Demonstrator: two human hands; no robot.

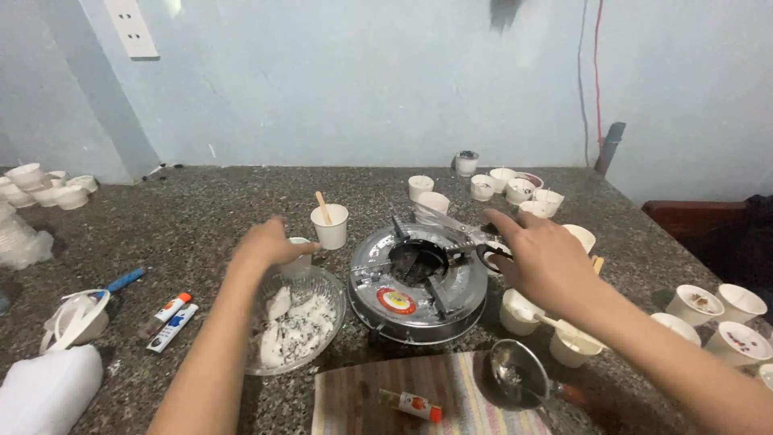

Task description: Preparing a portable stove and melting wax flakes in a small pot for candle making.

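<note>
My left hand [268,244] is closed over a small white cup [296,264] at the far rim of a clear glass bowl [332,326] holding white wax chunks. My right hand [541,256] grips black-handled scissors [451,226], their blades lying across a round silver single-burner stove [419,283] in the middle of the counter. A white paper cup with a wooden stick [329,223] stands just behind the left hand.
Several small white cups sit right of the stove [519,312] and behind it [515,188]. A metal ladle [515,372] and a small bottle [411,404] lie on a striped cloth [354,395]. Two lighters [169,321] and a white bag [48,391] lie at left.
</note>
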